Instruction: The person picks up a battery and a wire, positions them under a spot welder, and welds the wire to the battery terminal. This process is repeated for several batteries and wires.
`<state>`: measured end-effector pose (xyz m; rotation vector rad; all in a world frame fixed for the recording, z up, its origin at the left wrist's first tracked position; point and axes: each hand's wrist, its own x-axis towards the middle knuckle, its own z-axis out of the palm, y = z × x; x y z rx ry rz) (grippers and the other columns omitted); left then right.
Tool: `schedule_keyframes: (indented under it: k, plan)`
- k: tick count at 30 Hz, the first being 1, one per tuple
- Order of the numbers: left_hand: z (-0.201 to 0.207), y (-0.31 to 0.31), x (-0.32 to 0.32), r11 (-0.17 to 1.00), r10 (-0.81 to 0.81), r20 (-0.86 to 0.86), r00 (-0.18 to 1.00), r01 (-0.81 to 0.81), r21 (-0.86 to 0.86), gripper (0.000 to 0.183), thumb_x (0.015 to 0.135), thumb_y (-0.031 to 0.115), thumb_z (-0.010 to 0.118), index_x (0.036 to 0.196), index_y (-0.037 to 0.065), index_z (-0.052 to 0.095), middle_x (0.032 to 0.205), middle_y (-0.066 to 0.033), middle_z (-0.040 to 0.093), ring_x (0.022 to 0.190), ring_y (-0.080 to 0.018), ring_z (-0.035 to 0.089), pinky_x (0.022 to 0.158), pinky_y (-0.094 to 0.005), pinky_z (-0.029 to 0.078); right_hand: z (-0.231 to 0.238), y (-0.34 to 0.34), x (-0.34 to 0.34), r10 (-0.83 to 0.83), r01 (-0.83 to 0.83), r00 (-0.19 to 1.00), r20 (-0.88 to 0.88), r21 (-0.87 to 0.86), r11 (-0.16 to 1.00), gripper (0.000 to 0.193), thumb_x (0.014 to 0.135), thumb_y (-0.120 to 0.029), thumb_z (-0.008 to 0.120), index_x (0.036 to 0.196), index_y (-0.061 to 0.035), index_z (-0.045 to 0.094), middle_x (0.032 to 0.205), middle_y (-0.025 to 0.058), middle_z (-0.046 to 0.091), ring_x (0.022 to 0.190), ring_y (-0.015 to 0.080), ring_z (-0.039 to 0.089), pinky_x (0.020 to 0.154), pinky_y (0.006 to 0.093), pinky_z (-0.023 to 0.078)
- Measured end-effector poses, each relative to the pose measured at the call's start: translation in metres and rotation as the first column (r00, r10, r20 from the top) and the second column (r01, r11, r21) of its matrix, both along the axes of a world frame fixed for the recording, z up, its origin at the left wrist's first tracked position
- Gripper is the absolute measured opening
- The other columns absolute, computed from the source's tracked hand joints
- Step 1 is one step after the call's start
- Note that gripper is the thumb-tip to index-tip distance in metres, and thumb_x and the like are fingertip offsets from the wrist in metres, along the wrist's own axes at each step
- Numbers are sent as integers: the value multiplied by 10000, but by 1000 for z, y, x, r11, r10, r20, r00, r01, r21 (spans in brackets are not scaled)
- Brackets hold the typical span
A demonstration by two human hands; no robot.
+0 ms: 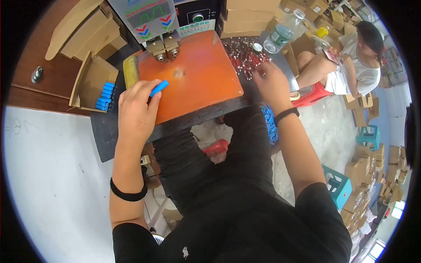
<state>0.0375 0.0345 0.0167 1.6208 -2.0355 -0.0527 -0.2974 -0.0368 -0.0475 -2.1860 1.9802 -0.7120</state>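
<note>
My left hand [136, 104] is closed around a small blue cylindrical battery cell [158, 88], pinched between thumb and fingers over the left side of the orange work board [199, 65]. Beyond it, the two metal electrode holders [163, 49] of a spot-welding machine hang above the board. My right hand [272, 81] is at the near right edge of a pile of thin red wires with pale ends [245, 55]. Its fingers are curled together, and what they hold, if anything, is too small to make out.
An open cardboard box [85, 83] with several blue cells [105, 95] stands at the left. A clear plastic bottle [279, 35] is behind the wires. More blue cells [269, 125] lie below the table's right edge. A seated person [351, 61] is at the right, near stacked cartons.
</note>
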Motion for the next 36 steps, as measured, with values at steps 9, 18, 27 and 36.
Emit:
schedule_keyframes:
  k: [9,18,27,36]
  plan:
    - [-17,-5,-12,1000,24,-454,891,-25,3,298,860,90,718,1138,7,647,1008,-143,704,929,-245,677,865,-361,494,79,30,-23,36,8,766,642,-65,998,109,920,-91,589,914,8,636,806,-14,582,755,75,534,689,225,428]
    - [-23,-21,-31,989,56,-668,742,49,138,270,878,60,684,1122,-36,618,951,-114,691,847,-180,664,763,-308,532,43,51,32,181,-240,461,869,-74,968,80,899,-83,534,884,-23,586,801,5,558,737,87,503,675,226,395]
    - [-7,-32,-34,952,179,-660,730,40,302,306,886,69,697,1156,-56,626,918,-33,676,804,-74,575,744,-227,480,34,34,64,324,-232,643,694,-227,946,37,818,25,583,822,-2,557,784,43,570,703,125,527,666,257,440]
    - [-18,-33,-34,975,129,-651,748,22,219,304,888,86,705,1150,-52,634,894,-26,673,769,-73,554,713,-222,467,29,29,68,400,-198,711,578,-381,903,72,775,45,592,804,-7,552,775,71,574,697,171,544,654,277,444]
